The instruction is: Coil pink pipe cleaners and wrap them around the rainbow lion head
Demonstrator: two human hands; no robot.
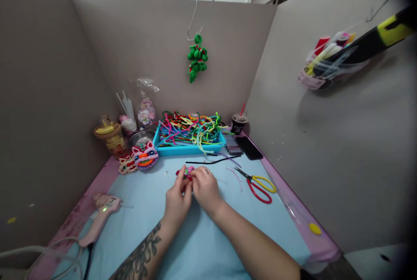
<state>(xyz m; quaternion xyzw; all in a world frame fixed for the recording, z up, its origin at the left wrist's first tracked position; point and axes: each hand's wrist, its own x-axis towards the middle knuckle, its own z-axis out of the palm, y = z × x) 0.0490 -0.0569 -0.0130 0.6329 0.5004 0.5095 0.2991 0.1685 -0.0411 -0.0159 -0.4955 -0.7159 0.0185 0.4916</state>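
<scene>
Both hands meet over the middle of the blue cloth. My left hand (178, 192) is closed, its thumb and fingers pinching a small pink, red and green pipe-cleaner piece (188, 172). My right hand (207, 188) is also closed, with its fingertips on the right side of the same piece. The fingers cover much of it, so its full shape is hidden. Just beyond the hands lie black pipe cleaners (208, 162) and a purple one. Scissors (256, 184) with one red and one yellow handle rest to the right, blades spread.
A blue tray (189, 149) heaped with coloured pipe cleaners stands at the back. Finished lion-like faces (145, 156) lie left of it. A pink glue gun (102, 219) with a green light and cable sits at left. A dark phone (249, 147) lies at back right.
</scene>
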